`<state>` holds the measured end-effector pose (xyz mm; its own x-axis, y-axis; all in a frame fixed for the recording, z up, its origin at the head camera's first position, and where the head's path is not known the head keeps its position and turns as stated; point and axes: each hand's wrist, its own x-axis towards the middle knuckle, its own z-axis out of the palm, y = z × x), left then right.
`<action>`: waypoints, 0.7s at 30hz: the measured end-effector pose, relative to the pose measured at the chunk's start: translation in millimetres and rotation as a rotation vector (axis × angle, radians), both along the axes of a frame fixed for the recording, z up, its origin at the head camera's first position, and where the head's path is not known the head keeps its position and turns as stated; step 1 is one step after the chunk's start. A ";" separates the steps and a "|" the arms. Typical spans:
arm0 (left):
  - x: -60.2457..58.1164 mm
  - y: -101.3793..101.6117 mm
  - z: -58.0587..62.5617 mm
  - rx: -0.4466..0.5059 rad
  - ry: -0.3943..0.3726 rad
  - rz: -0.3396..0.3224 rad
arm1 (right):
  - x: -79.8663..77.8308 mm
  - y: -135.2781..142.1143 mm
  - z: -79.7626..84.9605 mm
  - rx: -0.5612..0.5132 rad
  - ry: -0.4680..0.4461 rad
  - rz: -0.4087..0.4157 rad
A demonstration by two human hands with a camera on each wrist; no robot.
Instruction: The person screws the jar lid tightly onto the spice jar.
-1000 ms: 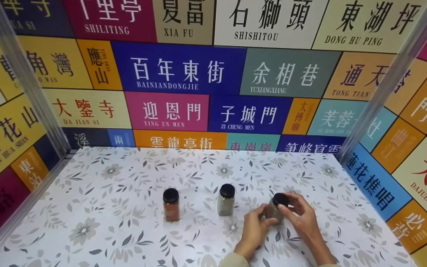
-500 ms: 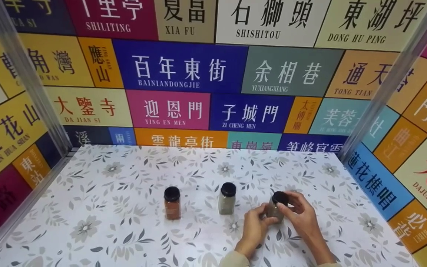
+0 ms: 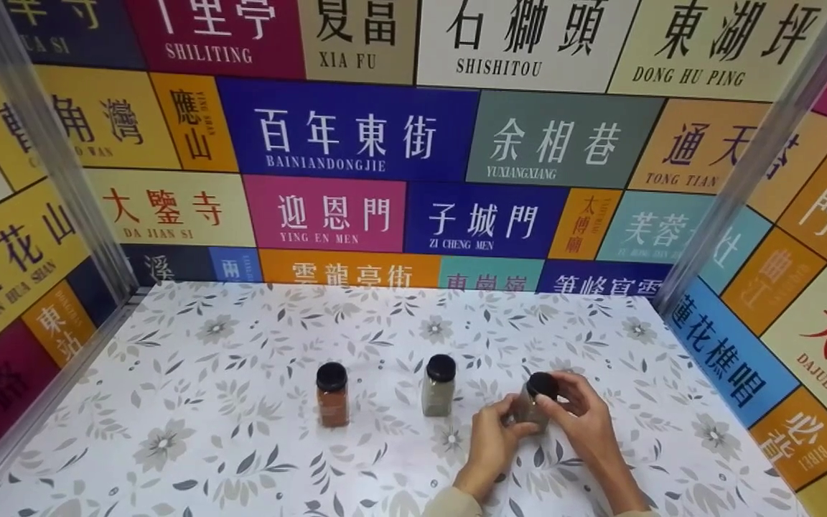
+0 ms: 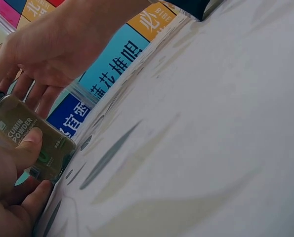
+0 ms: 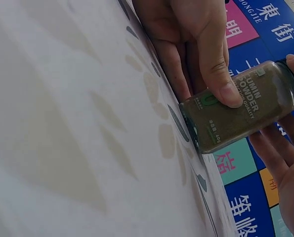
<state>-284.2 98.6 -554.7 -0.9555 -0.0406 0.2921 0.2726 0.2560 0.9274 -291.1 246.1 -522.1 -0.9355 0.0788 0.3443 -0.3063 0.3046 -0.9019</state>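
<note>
A clear jar of brown powder [image 3: 530,411] with a black cap [image 3: 543,383] stands on the right part of the table. Its label reads "CUMIN POWDER" in both wrist views. My left hand [image 3: 494,439] holds the jar low down, the thumb [image 4: 30,145] pressed across the label. At the top, my right hand [image 3: 587,424] grips the black cap between thumb and fingers. The base of this cumin jar [image 5: 226,113] sits right at the tabletop, and the jar looks closed.
To the left stand two more black-capped jars, one of grey-green powder [image 3: 438,397] and one of orange-red powder [image 3: 333,408]. A floral cloth [image 3: 241,380] covers the table. Panels printed with place names [image 3: 349,133] wall in the back and both sides, with clear corner posts.
The head view shifts very slightly. Both hands keep the same hold on the cumin jar, and the other two jars stay in place.
</note>
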 end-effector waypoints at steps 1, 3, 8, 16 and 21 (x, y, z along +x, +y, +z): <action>-0.2 -0.6 0.2 -0.001 -0.010 -0.003 | -0.6 0.1 -0.6 -0.004 0.003 0.002; -0.8 -2.2 0.6 0.005 -0.033 -0.009 | -2.1 -0.1 -2.0 -0.005 0.009 0.010; -3.3 -7.8 5.2 0.001 -0.112 -0.001 | -8.7 -0.8 -4.9 0.004 0.026 0.042; 9.6 -30.2 21.7 -0.060 -0.174 0.012 | -13.1 3.5 -5.5 0.078 -0.012 0.080; 23.2 -54.5 33.3 -0.036 -0.122 -0.069 | -12.8 8.5 -5.4 0.114 0.067 0.076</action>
